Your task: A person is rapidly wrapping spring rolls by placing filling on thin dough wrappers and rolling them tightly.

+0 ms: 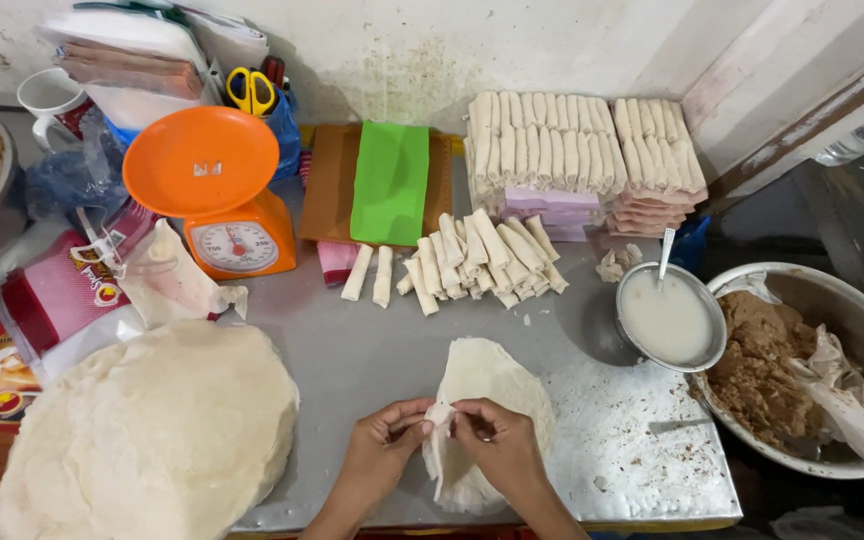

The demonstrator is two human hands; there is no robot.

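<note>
1. Pinching with both sets of fingertips, the left hand [384, 440] and the right hand [497, 440] were closed on the near end of a thin round wrapper [492, 385], which lay flat on the grey metal table [372, 350] at its front edge, directly below the camera.
2. Between the two hands the wrapper's edge was gathered into a small crumpled fold; the rest of the sheet spread away from the fingers, pale and floury.
3. The sheet looked very light, soft and limp, and probably easy to tear, so a gentle hold at its rim with fingertips, not a full grasp, seemed the safe way to take it.
4. To the left, touching the table's front corner, sat a large stack of wrappers [147, 435], well apart from the hands.
5. Farther back lay a loose pile of finished rolls [477, 262], and behind it neat rows of rolls stacked on pink trays [577, 150] against the wall.
6. On the right stood a small metal bowl of white paste [670, 318] with a spoon in it, and just beside it a big bowl of brown filling [782, 365].
7. At the back left were an orange kitchen scale [214, 190], a green sheet [390, 180] on a board, and yellow-handled scissors [250, 90].
</note>
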